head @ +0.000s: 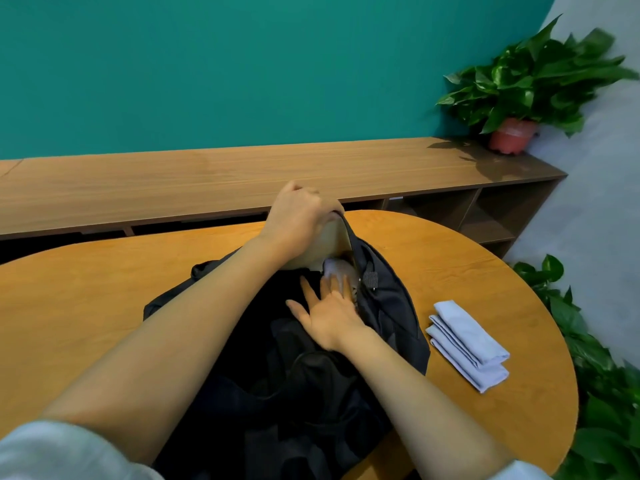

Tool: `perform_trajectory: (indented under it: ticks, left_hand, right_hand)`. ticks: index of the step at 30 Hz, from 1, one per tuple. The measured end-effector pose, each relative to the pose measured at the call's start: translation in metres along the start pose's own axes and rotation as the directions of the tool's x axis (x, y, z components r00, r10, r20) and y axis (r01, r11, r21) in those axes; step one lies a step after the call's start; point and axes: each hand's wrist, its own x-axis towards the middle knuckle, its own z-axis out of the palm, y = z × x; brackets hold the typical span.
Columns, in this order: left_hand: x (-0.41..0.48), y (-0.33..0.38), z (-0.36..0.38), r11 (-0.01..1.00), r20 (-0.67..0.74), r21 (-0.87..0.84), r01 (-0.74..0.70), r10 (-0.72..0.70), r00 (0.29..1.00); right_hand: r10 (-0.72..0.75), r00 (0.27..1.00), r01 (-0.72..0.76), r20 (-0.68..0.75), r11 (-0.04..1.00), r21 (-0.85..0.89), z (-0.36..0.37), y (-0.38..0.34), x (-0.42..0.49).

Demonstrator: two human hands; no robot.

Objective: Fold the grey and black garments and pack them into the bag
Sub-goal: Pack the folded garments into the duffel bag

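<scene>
Black, soft fabric makes up the bag point(391, 306), which lies slumped across the middle of the round orange wooden table point(104, 289). Its mouth is turned away from us and pulled open, so that a pale lining shows inside the raised rim. Just inside that mouth sits a grey garment point(337, 266), a small rounded bundle partly hidden by our hands. A second pale grey garment point(467, 344), folded into a flat layered rectangle, lies on the table just right of the bag, apart from it. Dark cloth fills the bag's near part under our forearms; we cannot tell whether any of it is the black garment or only the bag itself.

Our left hand point(298, 216) is above the far end of the bag, its fingers point(325, 202) curled tight round the upper rim of the opening, holding that edge lifted. Our right hand point(329, 317) lies lower, at the mouth, with its fingers point(310, 289) straight and slightly spread. The fingertips rest on the grey garment, the thumb lies out to the left on the dark cloth, and nothing is gripped.

Beyond the table runs a long wooden shelf unit point(242, 181) against a teal wall point(242, 64), with a potted plant point(533, 84) in a red pot at its right end.
</scene>
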Motion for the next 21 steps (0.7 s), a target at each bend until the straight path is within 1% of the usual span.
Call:
perform_trajectory:
  ticks: [2,3,5,7,8,10,11,12,14,15,16,17,18,20,21]
  left_hand:
    - [0.000,0.003,-0.001,1.000,-0.003,-0.004,-0.004,0.004,1.000]
    - [-0.001,0.004,-0.001,1.000,0.026,-0.012,0.010,-0.009,1.000]
    - [-0.006,0.003,0.004,0.999,0.112,-0.007,0.033,-0.032,0.993]
    - [-0.016,0.005,0.007,1.000,0.195,0.020,0.020,-0.023,0.981]
    - [-0.023,0.008,0.007,1.000,0.227,0.019,0.009,-0.013,0.974]
    - [-0.038,0.016,0.008,0.999,0.263,0.000,-0.035,0.034,0.964]
    - [-0.047,0.021,0.009,0.997,0.238,-0.003,-0.079,0.077,0.968]
    - [-0.056,0.027,0.009,0.991,0.179,-0.007,-0.134,0.133,0.975]
    - [-0.074,0.039,0.010,0.974,0.033,-0.067,-0.216,0.219,0.975]
    - [-0.083,0.045,0.012,0.963,-0.004,-0.107,-0.248,0.249,0.968]
    - [-0.092,0.051,0.013,0.956,0.013,-0.145,-0.254,0.259,0.966]
    - [-0.102,0.057,0.015,0.956,0.100,-0.184,-0.227,0.248,0.963]
    - [-0.113,0.061,0.017,0.965,0.242,-0.204,-0.166,0.214,0.946]
    - [-0.131,0.060,0.023,0.993,0.512,-0.114,-0.038,0.092,0.854]
    - [-0.138,0.057,0.023,0.998,0.594,-0.067,0.019,0.025,0.804]
  right_hand:
    - [-0.022,0.999,0.024,0.023,0.999,-0.049,-0.002,0.004,0.002]
    - [-0.045,0.999,0.045,-0.002,0.994,-0.095,-0.004,0.005,-0.001]
    - [-0.103,0.985,0.069,-0.142,0.972,-0.224,-0.008,0.006,-0.016]
    - [-0.160,0.942,0.056,-0.295,0.942,-0.332,-0.007,0.011,-0.038]
    - [-0.160,0.935,0.039,-0.318,0.934,-0.356,-0.004,0.017,-0.048]
    - [-0.140,0.950,0.033,-0.279,0.934,-0.356,0.005,0.034,-0.061]
    - [-0.151,0.951,0.049,-0.269,0.934,-0.354,0.007,0.042,-0.066]
    - [-0.169,0.949,0.061,-0.267,0.927,-0.369,0.007,0.047,-0.069]
    - [-0.224,0.913,0.082,-0.341,0.920,-0.384,0.008,0.055,-0.077]
    - [-0.258,0.893,0.106,-0.369,0.917,-0.385,0.011,0.056,-0.080]
    - [-0.279,0.887,0.131,-0.369,0.916,-0.379,0.015,0.058,-0.084]
    - [-0.282,0.888,0.140,-0.364,0.919,-0.370,0.018,0.060,-0.088]
    - [-0.268,0.897,0.139,-0.351,0.926,-0.351,0.021,0.062,-0.091]
    - [-0.251,0.902,0.146,-0.352,0.944,-0.297,0.023,0.068,-0.095]
    - [-0.264,0.891,0.171,-0.369,0.949,-0.264,0.024,0.071,-0.097]
